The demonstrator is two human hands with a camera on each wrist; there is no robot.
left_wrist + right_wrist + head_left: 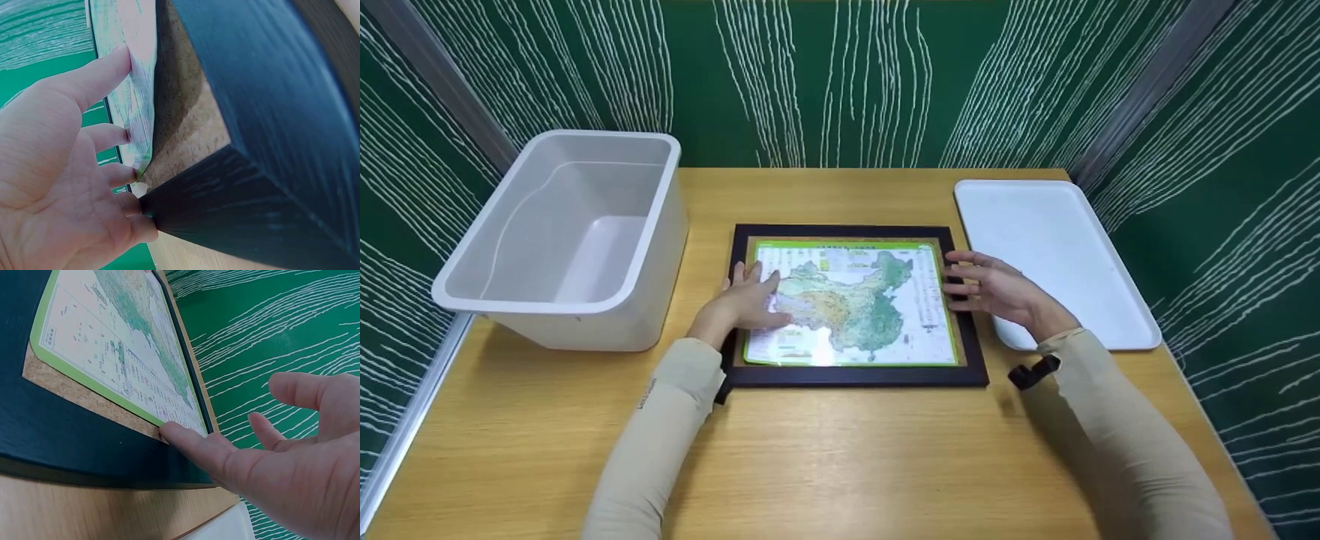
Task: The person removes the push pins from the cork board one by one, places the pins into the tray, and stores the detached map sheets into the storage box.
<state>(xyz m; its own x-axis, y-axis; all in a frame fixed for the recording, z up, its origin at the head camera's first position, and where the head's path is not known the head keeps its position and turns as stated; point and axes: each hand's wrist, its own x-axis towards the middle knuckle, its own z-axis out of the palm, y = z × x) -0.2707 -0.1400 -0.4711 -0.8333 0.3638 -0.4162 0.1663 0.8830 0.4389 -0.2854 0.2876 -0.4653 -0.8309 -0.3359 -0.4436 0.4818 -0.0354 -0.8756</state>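
Observation:
A glossy map sheet [877,300] with a green border lies inside a dark picture frame [862,376] in the middle of the table. Brown cork-like backing [183,112] shows between sheet and frame, and in the left wrist view the sheet's near edge looks slightly wavy. My left hand [742,301] is spread over the left side, its fingertips touching the map and the lowest ones reaching the frame. On the right side, my right hand [1006,291] has its fingers extended. One fingertip [169,430] touches the map's green edge by the backing.
A deep white plastic bin [656,315] stands on the left of the wooden table [825,465]. To the right lies a shallow white tray [1057,247], partly behind my right hand. Green walls [870,90] with white streaks enclose the back and sides.

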